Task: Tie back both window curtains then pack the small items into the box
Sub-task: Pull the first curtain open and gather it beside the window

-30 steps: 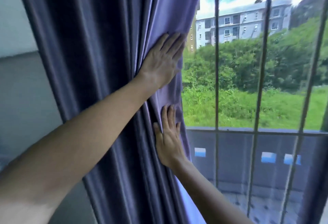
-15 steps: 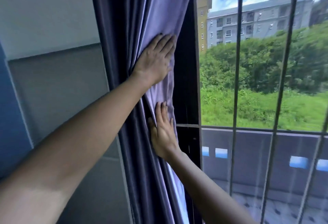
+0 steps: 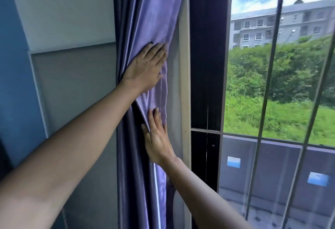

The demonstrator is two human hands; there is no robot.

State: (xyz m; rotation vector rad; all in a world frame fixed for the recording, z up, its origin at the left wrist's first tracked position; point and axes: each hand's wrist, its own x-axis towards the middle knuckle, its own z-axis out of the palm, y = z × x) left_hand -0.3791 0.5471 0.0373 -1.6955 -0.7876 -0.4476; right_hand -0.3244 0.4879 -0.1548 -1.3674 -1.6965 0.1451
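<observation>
A purple satin curtain hangs bunched in folds against the wall at the left side of the window. My left hand lies flat on the curtain's right edge at about chest height, fingers straight and close together. Below it my right hand presses flat on the same edge, its thumb tucked into a dark fold. Neither hand closes around the cloth. No tie-back, box or small items are in view.
The pale window frame and a dark frame post stand just right of the curtain. Vertical metal bars cross the window pane. A grey and blue wall is to the left.
Both hands have pushed the curtain leftward, gathering it into a narrow bundle by the wall. The window frame and dark post are now uncovered, and more wall shows at left.
</observation>
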